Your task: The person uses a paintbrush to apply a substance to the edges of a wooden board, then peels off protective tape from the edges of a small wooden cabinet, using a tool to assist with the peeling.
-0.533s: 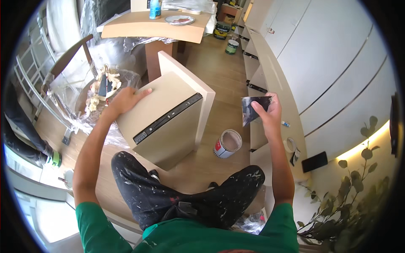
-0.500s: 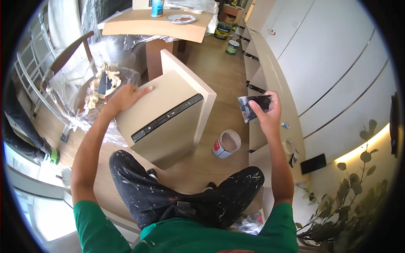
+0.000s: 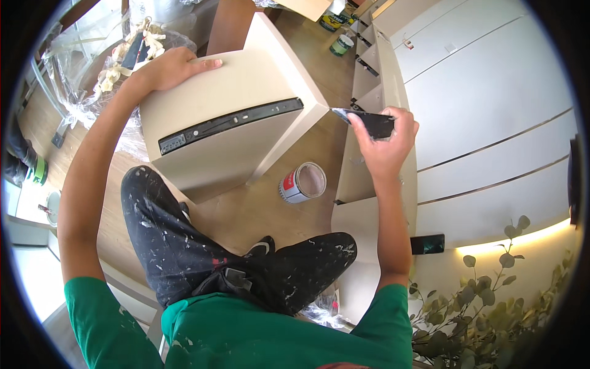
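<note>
A beige drawer [image 3: 209,80] with a black slide rail [image 3: 233,126] along its side stands tilted in front of my knees. My left hand [image 3: 175,66] grips its far left edge, thumb flat on the panel and fingers partly hidden. In my right hand [image 3: 387,138] is a thin, dark, white-smeared square sheet that looks like sandpaper [image 3: 372,123], pinched between thumb and fingers. Its pointed end meets the right corner of the drawer front [image 3: 295,80] in this view; whether they touch I cannot tell.
An open paint can [image 3: 302,183] stands on the floor right of the drawer. Along the right runs a low cabinet [image 3: 359,166] with drawer openings. More cans [image 3: 341,45] are at the back. Plastic wrap [image 3: 80,80] lies left; a leafy plant [image 3: 473,295] and phone [image 3: 428,244] are right.
My right hand has brought the dark sheet left to the corner of the drawer front and turned it nearly edge-on. My left hand keeps its grip. The whole view has shifted.
</note>
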`<state>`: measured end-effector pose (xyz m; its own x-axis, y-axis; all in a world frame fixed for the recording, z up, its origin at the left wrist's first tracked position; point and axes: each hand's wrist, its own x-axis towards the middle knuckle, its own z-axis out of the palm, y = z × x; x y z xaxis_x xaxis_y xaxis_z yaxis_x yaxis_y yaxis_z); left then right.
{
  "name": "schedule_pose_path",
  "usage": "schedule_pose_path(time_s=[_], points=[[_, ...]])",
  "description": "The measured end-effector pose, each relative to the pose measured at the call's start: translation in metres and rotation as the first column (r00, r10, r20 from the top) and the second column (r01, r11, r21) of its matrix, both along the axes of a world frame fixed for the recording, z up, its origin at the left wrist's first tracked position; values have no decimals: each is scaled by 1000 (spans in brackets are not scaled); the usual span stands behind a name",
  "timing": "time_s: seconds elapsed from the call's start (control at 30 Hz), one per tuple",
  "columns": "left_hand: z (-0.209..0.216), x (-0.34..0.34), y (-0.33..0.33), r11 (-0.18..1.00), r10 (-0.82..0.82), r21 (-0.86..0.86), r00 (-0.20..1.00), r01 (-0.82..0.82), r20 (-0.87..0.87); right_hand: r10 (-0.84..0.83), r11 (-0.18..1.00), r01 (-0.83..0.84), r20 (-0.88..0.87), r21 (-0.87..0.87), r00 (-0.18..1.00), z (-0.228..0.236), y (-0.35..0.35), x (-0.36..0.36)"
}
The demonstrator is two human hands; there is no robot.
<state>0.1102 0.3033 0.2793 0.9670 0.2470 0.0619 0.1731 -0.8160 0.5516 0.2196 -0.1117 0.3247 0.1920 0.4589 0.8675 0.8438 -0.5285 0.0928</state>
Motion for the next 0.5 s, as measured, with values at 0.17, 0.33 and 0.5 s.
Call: schedule_pose_path(time_s=[0.17,0.33,0.5], points=[[5,-1,-1,1000,10,-25,1000,-10,-30,-4,999,5,13,-43,1000,9,5,-1],[-1,0,4,1000,8,-7,1000,-8,22,-2,999,2,-8,-38,1000,8,5,-2],[0,0,4,1000,27,-12,1000,-27,2,9,998,-8,28,-61,1000,8,10,-6]])
